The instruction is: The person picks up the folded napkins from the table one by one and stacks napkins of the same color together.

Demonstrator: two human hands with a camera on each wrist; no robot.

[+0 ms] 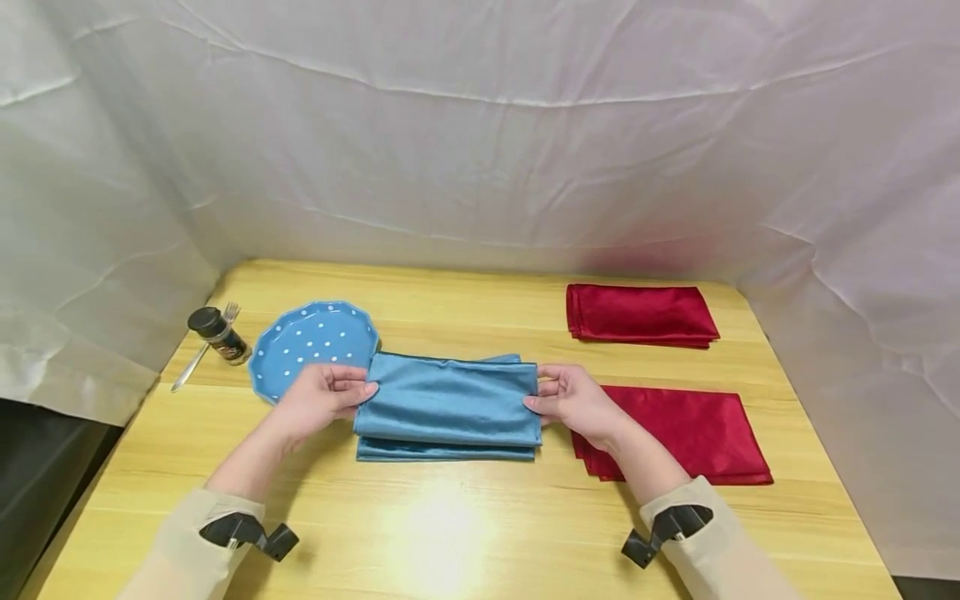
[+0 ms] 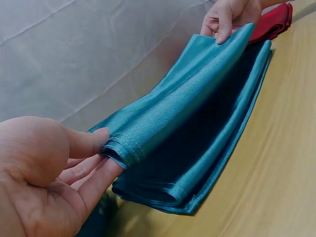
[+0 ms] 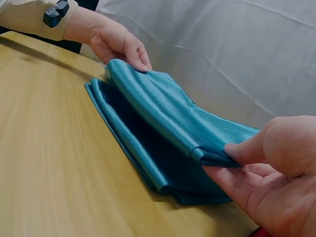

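Observation:
A folded blue satin cloth [image 1: 447,406] lies mid-table on the wooden table [image 1: 450,533]. My left hand [image 1: 324,397] pinches the upper layers at its left end, thumb on top, fingers beneath. My right hand [image 1: 572,399] pinches the upper layers at the right end the same way. In the left wrist view the blue cloth [image 2: 197,123] is lifted off its lower layers, with the left hand's fingertips [image 2: 101,140] on the fold. The right wrist view shows the blue cloth [image 3: 163,128] raised between both hands, with the right hand [image 3: 261,163] close by.
A blue dotted plate [image 1: 311,343] sits left of the cloth, with a small dark-capped jar [image 1: 218,334] and a fork [image 1: 201,350] beyond it. One folded red cloth [image 1: 640,314] lies at the back right, another red cloth [image 1: 690,433] under my right wrist. White sheeting surrounds the table.

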